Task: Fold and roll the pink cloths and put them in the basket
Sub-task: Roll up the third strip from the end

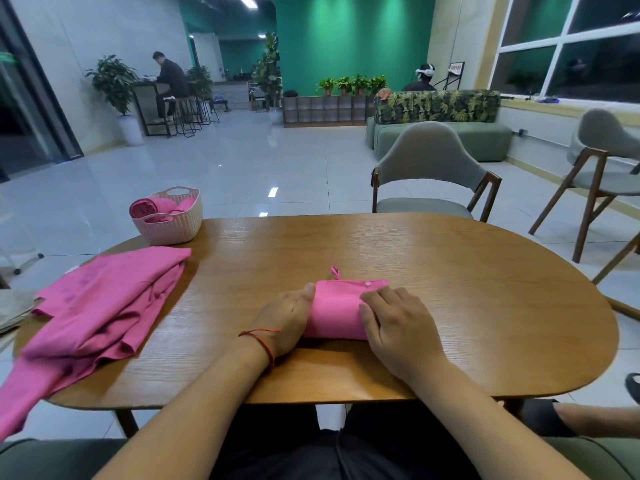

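The pink cloth (341,310) in work lies folded into a narrow band on the tabletop (450,289), close to the near edge, and both hands are on it. The left hand (287,320) rests flat against the left end of this cloth with rather straight fingers; its thumb is hidden, so I cannot tell if it goes under the fabric. The right hand (398,327) lies on the right end with the fingers spread and pressing down, holding nothing closed. The near side of the cloth looks rounded, so I judge that the rolling has begun and goes away from the person. To do this step well, both hands should push with equal pressure and at the same speed, so that the roll stays straight and tight and its ends do not slide out like a cone. The small loop (335,271) and the button (367,283) at the far edge of the cloth should end on the outside, perhaps to close the roll. To the left of the folded cloth, well apart, a loose pile of pink cloths (104,299) waits, partly hanging over the edge. Beyond the folded cloth and to its left, at the far edge, stands the basket (173,230), which holds rolled cloths (152,207) already; how many exactly I cannot tell, at least two. There seems to be room for more.
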A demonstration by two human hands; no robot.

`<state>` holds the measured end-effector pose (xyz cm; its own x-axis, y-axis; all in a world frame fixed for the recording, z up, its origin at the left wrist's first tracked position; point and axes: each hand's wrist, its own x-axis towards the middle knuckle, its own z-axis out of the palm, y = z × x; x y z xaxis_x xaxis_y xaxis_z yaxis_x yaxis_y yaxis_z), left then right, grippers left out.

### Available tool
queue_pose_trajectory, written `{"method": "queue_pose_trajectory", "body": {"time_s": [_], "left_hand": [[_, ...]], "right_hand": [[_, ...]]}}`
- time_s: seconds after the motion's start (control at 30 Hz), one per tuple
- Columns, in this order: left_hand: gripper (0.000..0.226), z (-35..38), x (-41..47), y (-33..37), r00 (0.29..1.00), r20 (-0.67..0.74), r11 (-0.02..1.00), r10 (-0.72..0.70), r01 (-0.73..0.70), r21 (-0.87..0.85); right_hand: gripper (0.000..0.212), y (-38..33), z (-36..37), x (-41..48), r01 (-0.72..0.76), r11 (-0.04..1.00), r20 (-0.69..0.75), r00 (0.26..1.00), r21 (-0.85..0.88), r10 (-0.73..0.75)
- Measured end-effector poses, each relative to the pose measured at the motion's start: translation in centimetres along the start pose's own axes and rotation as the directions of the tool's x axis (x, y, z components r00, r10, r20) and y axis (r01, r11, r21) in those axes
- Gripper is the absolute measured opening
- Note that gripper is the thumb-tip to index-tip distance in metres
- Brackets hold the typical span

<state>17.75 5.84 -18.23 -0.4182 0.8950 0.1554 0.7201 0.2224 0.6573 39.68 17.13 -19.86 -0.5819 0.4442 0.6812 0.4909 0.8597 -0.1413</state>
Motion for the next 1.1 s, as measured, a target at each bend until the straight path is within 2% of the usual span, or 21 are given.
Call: {"method": "queue_pose_trajectory", "body": {"time_s": [0.1, 0.2, 0.27, 0.37, 0.47, 0.57, 0.67, 0.73, 0.83, 0.93, 1.0, 1.1], "left_hand": [[0.065, -0.2, -0.2, 0.3, 1.0, 0.017, 1.0, -0.02, 0.021, -0.022], [0.061, -0.1, -0.5, 0.3, 1.0, 0.017, 1.0, 0.025, -0.025, 0.004], [0.047, 0.1, -0.6, 0.2, 0.997, -0.014, 0.997, 0.071, -0.071, -0.011], [0.047, 0.3, -0.4, 0.0, 0.993, -0.057, 0.995, 0.103, -0.103, 0.002], [0.047, 0.3, -0.1, -0.3, 0.988, -0.051, 0.99, 0.143, -0.142, 0.018], [0.047, 0.3, -0.2, -0.2, 0.986, -0.036, 0.986, 0.162, -0.161, 0.034], [0.051, 0.3, -0.1, 0.1, 0.991, -0.027, 0.991, 0.132, -0.132, 0.029], [0.051, 0.3, -0.1, 0.5, 0.994, -0.019, 0.994, 0.107, -0.107, 0.036], [0.043, 0.1, 0.0, 0.6, 0.998, 0.001, 0.998, 0.06, -0.06, -0.028], [0.049, -0.2, 0.3, 0.7, 0.999, 0.009, 0.994, 0.041, -0.04, -0.101], [0.052, 0.0, 0.4, 0.6, 0.999, 0.031, 0.994, 0.038, -0.034, -0.105], [0.061, 0.4, 0.2, 0.0, 1.0, 0.003, 0.996, 0.019, -0.019, -0.087]], "right_hand": [[0.035, -0.5, -0.6, 0.2, -0.093, 0.994, 0.013, 0.996, 0.05, 0.092], [0.043, -0.7, -1.2, 1.3, -0.233, 0.966, 0.146, 0.966, 0.116, 0.215], [0.048, -0.2, -1.5, 2.8, -0.325, 0.934, 0.286, 0.918, 0.147, 0.275], [0.053, 0.9, -1.2, 5.3, -0.451, 0.872, 0.482, 0.816, 0.189, 0.318], [0.054, 1.6, -1.1, 6.6, -0.487, 0.854, 0.538, 0.777, 0.185, 0.327], [0.053, 0.9, -1.1, 5.5, -0.437, 0.881, 0.464, 0.828, 0.181, 0.316], [0.04, 0.1, -0.2, 2.1, -0.235, 0.968, 0.148, 0.964, 0.085, 0.221], [0.037, 0.0, 0.3, 0.6, -0.125, 0.992, 0.007, 0.992, 0.005, 0.124], [0.033, 0.0, 0.1, 0.4, -0.041, 0.999, 0.008, 0.999, -0.009, 0.041], [0.032, -0.2, -0.2, 0.3, 0.026, 0.999, 0.004, 1.0, 0.047, -0.026], [0.032, -0.4, -0.3, 0.3, -0.002, 0.998, -0.01, 1.0, 0.06, 0.003], [0.035, -1.0, -1.0, 1.2, -0.165, 0.986, 0.059, 0.985, 0.021, 0.164]]}}
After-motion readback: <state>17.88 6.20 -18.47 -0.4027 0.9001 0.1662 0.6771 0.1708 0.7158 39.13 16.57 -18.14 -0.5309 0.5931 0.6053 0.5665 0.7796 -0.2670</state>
